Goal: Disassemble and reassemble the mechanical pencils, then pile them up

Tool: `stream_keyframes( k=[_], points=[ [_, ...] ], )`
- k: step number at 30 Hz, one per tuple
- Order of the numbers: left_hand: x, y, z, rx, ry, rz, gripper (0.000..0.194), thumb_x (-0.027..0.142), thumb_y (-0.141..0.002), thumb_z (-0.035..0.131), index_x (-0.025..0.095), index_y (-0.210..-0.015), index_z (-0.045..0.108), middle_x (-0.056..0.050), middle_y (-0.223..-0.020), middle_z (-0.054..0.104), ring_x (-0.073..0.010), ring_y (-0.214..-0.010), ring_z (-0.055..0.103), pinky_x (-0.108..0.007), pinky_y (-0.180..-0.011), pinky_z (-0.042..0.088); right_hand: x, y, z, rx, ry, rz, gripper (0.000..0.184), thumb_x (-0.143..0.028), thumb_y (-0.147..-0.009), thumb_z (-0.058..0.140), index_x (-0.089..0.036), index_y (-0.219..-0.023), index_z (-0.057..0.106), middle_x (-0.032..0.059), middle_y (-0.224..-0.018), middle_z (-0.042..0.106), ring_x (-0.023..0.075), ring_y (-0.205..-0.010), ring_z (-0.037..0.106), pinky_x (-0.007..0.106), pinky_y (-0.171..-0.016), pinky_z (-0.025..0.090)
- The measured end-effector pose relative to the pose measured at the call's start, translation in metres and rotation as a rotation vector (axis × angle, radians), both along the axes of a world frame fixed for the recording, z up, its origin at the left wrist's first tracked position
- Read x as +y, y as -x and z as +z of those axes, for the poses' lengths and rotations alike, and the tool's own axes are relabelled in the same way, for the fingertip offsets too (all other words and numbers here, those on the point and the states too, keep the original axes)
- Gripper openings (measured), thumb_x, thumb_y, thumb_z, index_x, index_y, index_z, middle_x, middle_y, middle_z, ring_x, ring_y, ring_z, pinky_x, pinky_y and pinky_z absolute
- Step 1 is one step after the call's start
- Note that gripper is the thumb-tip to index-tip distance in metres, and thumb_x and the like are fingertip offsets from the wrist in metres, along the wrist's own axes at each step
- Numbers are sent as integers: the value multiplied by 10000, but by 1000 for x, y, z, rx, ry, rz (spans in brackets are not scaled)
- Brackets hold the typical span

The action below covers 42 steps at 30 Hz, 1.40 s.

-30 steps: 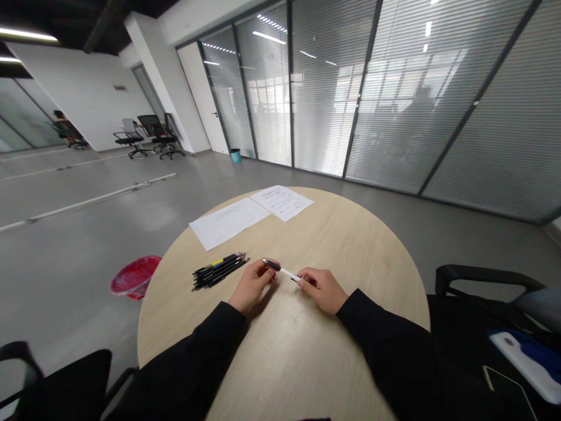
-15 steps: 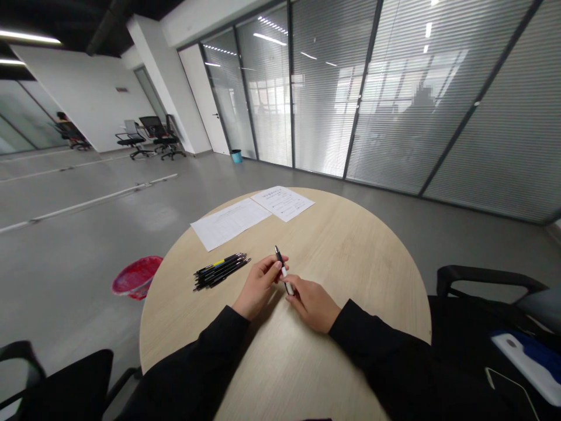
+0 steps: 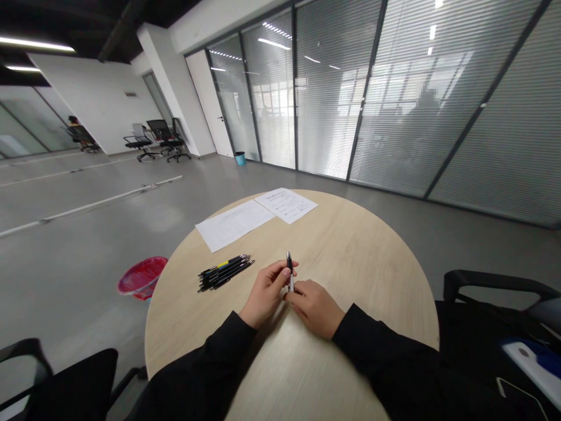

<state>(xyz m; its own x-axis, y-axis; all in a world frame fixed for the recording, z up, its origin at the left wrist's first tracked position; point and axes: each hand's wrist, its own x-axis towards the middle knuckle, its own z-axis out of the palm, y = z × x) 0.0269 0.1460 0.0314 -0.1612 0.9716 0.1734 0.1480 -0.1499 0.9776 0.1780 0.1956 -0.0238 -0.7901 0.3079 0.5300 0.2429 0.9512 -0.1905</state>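
Round wooden table in an open office. Left to right: a bundle of pens lies flat; my left hand pinches a single pen upright in a narrow grip, its lower end partly hidden. My right hand sits against it; from here I cannot tell whether it grips.

Daylight comes through the slatted blinds across the upper right, and strip lights glow at upper left. The frame edges bow outward, a pixelated patch blurs the upper right, and a soft shadow falls on the tabletop beside my left hand.
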Motion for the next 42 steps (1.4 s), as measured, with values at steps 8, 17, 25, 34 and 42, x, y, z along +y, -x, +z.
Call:
stream_keyframes(
  k=[8, 17, 25, 34, 42],
  points=[
    [-1, 1, 1, 22, -21, -31, 345, 420, -882, 602, 135, -1044, 710, -47, -817, 644, -132, -677, 509, -260, -664, 439, 3, -2, -7, -6, -11, 1, 182, -148, -956, 479, -178, -879, 640, 32, -766, 549, 165, -726, 479, 296, -658, 324],
    [-2, 1, -1, 20, 1, -30, 358, 433, -874, 609, 131, -1039, 708, -55, -825, 648, -140, -682, 516, -265, -669, 444, 2, -3, -5, -34, 6, 16, 173, -141, -952, 482, -179, -890, 639, 31, -768, 571, 162, -719, 496, 293, -664, 327],
    [-1, 1, -3, 16, -4, -32, 337, 414, -875, 609, 134, -1034, 708, -53, -819, 648, -137, -672, 509, -260, -663, 441, 1, -4, -4, -48, 29, 16, 177, -155, -955, 478, -180, -901, 645, 33, -764, 576, 164, -718, 510, 291, -657, 336],
    [-1, 1, -6, 13, 7, -18, 348, 427, -870, 612, 137, -1037, 708, -51, -810, 649, -137, -671, 510, -266, -665, 440, 0, -5, -4, -74, 51, 29, 143, -149, -931, 507, -183, -944, 645, 36, -793, 581, 170, -743, 522, 287, -670, 356],
    [-1, 1, -5, -9, 10, -21, 348, 431, -872, 609, 134, -1027, 702, -41, -799, 634, -131, -665, 503, -261, -658, 437, 0, -5, -5, -51, 58, 41, 138, -154, -935, 509, -187, -962, 639, 28, -792, 592, 159, -705, 519, 283, -661, 351]
  ],
)
